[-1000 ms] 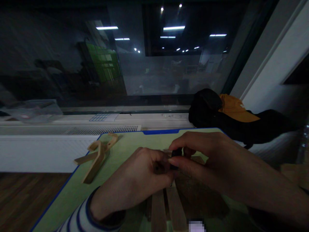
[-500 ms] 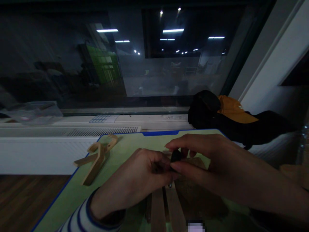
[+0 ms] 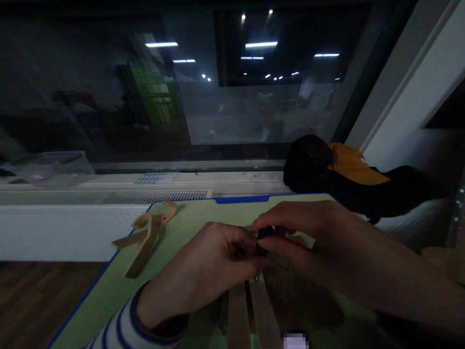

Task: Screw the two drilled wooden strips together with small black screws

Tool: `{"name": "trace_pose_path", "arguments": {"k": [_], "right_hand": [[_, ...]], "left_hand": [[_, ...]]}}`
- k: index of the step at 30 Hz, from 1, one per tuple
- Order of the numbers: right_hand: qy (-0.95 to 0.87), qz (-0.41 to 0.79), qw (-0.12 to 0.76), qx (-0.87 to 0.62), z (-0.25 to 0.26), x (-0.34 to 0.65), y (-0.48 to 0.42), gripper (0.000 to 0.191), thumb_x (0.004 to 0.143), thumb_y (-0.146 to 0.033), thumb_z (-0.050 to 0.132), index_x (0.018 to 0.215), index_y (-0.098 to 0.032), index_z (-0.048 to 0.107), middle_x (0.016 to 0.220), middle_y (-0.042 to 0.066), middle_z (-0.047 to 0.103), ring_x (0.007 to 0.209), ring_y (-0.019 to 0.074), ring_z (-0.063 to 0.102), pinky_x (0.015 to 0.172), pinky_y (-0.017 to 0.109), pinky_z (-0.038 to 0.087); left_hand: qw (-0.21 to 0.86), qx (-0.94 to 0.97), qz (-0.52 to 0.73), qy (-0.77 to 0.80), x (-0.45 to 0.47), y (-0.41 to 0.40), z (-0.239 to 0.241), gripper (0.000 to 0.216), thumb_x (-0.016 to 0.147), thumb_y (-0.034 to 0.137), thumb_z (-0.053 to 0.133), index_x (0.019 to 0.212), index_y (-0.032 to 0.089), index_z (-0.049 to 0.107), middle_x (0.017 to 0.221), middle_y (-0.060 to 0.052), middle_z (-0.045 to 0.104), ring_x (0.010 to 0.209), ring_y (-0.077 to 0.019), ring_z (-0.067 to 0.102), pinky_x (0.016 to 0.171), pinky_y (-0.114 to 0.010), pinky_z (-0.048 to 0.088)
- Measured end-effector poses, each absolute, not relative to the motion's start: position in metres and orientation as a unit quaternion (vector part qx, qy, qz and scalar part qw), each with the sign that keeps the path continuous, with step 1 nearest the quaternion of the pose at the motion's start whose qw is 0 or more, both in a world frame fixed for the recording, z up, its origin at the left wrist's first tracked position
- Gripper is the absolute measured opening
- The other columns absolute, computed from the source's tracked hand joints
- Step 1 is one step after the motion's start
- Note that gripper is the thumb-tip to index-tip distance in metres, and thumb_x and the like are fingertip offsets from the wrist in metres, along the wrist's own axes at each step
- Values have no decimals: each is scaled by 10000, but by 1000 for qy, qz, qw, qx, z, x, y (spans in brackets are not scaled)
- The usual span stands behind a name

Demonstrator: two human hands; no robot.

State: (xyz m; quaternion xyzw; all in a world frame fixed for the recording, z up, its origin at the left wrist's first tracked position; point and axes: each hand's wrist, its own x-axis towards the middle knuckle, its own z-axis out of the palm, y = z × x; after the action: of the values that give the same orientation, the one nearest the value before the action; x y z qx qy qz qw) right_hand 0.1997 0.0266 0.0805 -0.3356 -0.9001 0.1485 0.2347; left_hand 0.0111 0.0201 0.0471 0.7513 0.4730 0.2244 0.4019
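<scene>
My right hand [image 3: 308,237] pinches a small black knob-like piece [image 3: 264,238] between thumb and fingers. Right beside it, my left hand [image 3: 214,261] is closed with thumb and fingertips round the upper end of a wooden piece with two long flat legs [image 3: 238,315]. Those legs run down toward me with a narrow dark gap between them. A small shiny metal bit [image 3: 256,277] peeks out under my left thumb. My fingers hide where the black piece meets the wood.
A crossed wooden piece with curved ends [image 3: 147,242] lies on the green blue-edged board [image 3: 196,213], left. A brown patch [image 3: 305,300] lies under my right hand. Behind are a radiator [image 3: 72,232], clear plastic box [image 3: 54,167], black clothing [image 3: 316,169] and orange cap [image 3: 354,162].
My right fingers have shifted slightly round the black piece, the index finger now lying more over its top. My left hand has stayed almost still.
</scene>
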Motion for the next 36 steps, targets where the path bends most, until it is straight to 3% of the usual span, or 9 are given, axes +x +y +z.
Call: {"name": "trace_pose_path", "arguments": {"k": [11, 19, 26, 36], "right_hand": [[-893, 132, 229, -364, 81, 200, 24, 53, 857, -321, 541, 895, -315, 577, 764, -117, 636, 649, 65, 574, 545, 219, 364], [-890, 133, 218, -377, 82, 199, 25, 57, 852, -313, 540, 889, -320, 582, 771, -111, 638, 650, 80, 578, 532, 240, 356], [-896, 122, 240, -352, 82, 200, 22, 182, 850, -278, 546, 1021, -330, 574, 813, -106, 654, 682, 74, 591, 571, 229, 381], [-894, 140, 231, -358, 82, 200, 24, 89, 856, -301, 543, 921, -328, 596, 767, -121, 645, 654, 62, 580, 563, 212, 372]], "left_hand": [[413, 761, 214, 451, 9, 20, 43, 144, 772, 183, 538, 806, 206, 676, 671, 66, 609, 630, -97, 536, 547, -168, 389], [428, 747, 232, 453, 12, 22, 46, 123, 778, 289, 600, 807, 202, 681, 699, 55, 647, 651, -110, 562, 569, -178, 411], [423, 751, 224, 455, 11, 22, 44, 134, 797, 279, 568, 797, 192, 670, 706, 46, 641, 661, -116, 561, 576, -189, 407], [421, 762, 215, 442, 10, 21, 43, 125, 784, 214, 543, 797, 183, 663, 674, 56, 598, 637, -102, 533, 563, -183, 392]]}}
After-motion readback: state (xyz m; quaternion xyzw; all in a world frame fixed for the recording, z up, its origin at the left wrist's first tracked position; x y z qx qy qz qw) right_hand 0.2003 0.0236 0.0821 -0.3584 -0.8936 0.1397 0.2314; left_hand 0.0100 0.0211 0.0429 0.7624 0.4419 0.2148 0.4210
